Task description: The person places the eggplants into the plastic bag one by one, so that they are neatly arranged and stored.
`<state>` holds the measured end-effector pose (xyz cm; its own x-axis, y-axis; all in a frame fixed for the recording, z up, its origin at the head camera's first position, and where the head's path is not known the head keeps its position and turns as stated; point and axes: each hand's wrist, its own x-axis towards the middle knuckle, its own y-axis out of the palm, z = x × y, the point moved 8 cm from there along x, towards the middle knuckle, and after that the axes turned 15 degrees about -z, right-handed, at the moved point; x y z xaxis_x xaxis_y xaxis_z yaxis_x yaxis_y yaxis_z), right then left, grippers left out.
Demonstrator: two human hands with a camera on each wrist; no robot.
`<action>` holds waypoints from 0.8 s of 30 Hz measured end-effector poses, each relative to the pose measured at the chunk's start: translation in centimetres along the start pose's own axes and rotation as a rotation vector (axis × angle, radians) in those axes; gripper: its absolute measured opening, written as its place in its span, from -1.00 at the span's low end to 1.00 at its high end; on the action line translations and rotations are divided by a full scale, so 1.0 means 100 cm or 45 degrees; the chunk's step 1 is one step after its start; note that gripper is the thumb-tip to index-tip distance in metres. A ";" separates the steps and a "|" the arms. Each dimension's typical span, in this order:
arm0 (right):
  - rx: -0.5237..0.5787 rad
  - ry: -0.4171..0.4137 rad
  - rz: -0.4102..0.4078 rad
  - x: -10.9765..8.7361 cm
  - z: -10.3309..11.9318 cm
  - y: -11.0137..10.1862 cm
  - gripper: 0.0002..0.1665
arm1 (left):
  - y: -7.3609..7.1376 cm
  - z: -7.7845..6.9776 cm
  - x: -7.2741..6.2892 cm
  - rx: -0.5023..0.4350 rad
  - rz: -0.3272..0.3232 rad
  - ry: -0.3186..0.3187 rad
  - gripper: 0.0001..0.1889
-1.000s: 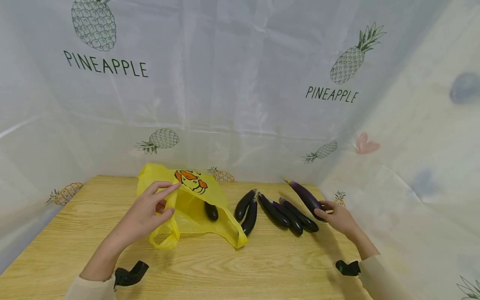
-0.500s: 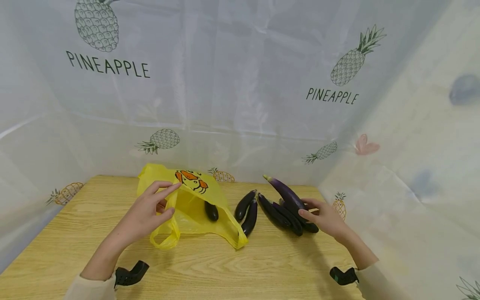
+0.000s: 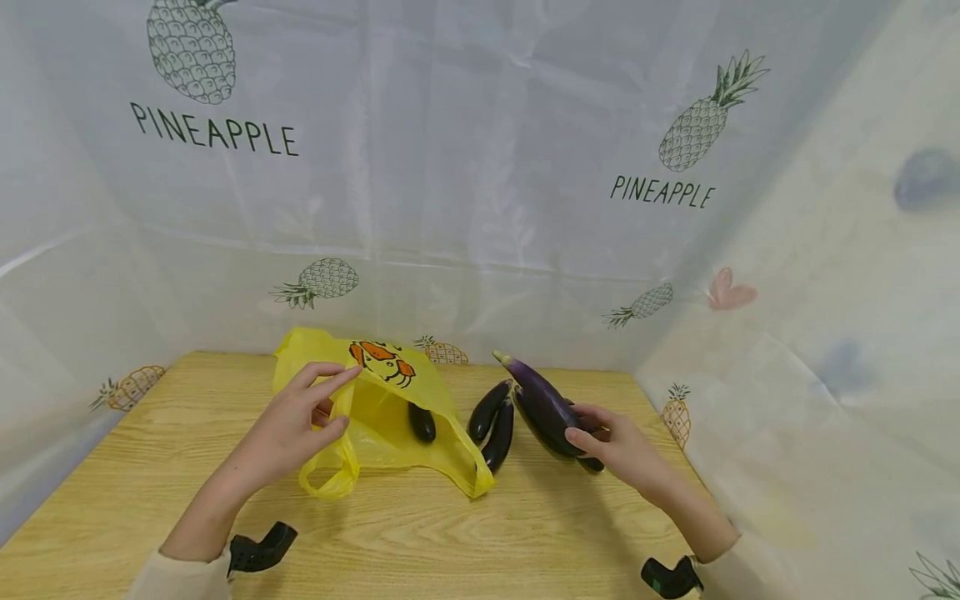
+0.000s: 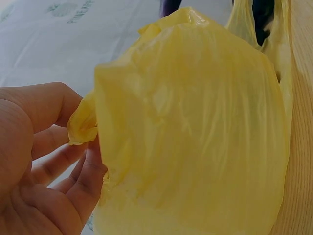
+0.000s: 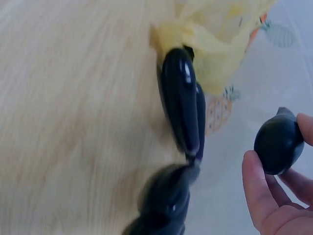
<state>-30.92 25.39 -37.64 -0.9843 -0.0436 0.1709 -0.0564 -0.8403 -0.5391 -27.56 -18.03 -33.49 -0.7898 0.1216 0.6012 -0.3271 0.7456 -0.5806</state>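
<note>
A yellow plastic bag (image 3: 315, 350) with an orange cartoon print lies on its side, its mouth facing right. My left hand (image 3: 296, 421) holds the bag's edge at its upper left; in the left wrist view its fingers curl round a fold of the plastic. One eggplant (image 3: 422, 423) shows inside the mouth. My right hand (image 3: 622, 450) grips another eggplant (image 3: 536, 392) by its rounded end, pale stem pointing up and left. It is raised above several eggplants lying on the table, which it partly hides. Two more eggplants (image 3: 498, 437) lie just right of the bag.
The wooden table (image 3: 420, 542) carries all of this. A pale sheet (image 3: 465, 192) with pineapple prints hangs behind and at both sides. Black wrist mounts (image 3: 262, 547) sit on both forearms.
My right hand has carried its eggplant leftward over the lying eggplants, toward the bag. My left hand and the bag have stayed in place.
</note>
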 end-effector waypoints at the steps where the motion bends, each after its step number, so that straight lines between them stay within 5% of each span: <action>1: 0.006 0.008 -0.001 -0.001 0.001 0.003 -0.24 | 0.000 0.000 0.000 -0.002 0.000 0.000 -0.30; 24: 0.150 0.050 0.128 -0.043 0.029 0.080 -0.30 | 0.000 0.000 0.000 0.008 -0.008 0.002 -0.31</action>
<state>-26.70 17.32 -40.29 -0.9899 -0.1118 0.0876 0.0607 -0.8903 -0.4513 -27.59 -18.02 -33.53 -0.7869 0.1182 0.6057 -0.3352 0.7422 -0.5803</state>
